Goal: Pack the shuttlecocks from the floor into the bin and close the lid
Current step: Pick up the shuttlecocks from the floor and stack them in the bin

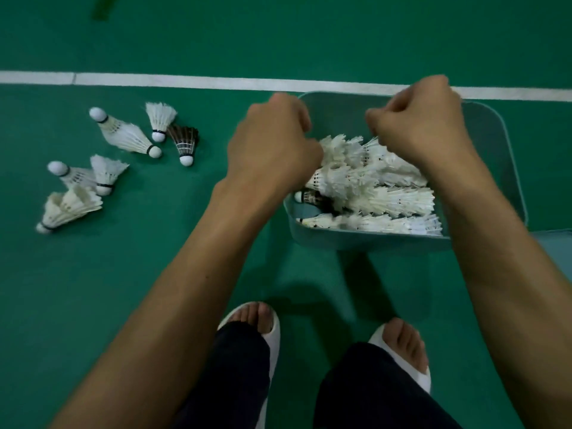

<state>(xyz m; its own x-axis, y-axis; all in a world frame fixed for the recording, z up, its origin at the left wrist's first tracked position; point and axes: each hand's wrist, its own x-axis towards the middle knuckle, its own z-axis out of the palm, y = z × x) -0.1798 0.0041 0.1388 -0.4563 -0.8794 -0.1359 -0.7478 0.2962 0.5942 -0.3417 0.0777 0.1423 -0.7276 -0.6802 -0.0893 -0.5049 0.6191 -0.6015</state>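
Observation:
A pale teal bin (492, 128) stands on the green floor at the right, holding several white shuttlecocks (387, 196) and one dark one. Both my hands hover over it. My left hand (272, 144) is at the bin's left rim, its fingers curled down onto the pile and hidden behind the back of the hand. Over the far part of the bin, my right hand (424, 125) is a closed fist with nothing visible in it. Several more shuttlecocks (127, 134) lie on the floor to the left, one of them dark (185, 144).
A white court line (185, 80) runs across the floor behind the bin. A pale teal flat piece (557, 246) shows at the right edge beside the bin. My feet in white slippers (272, 329) stand just in front of the bin.

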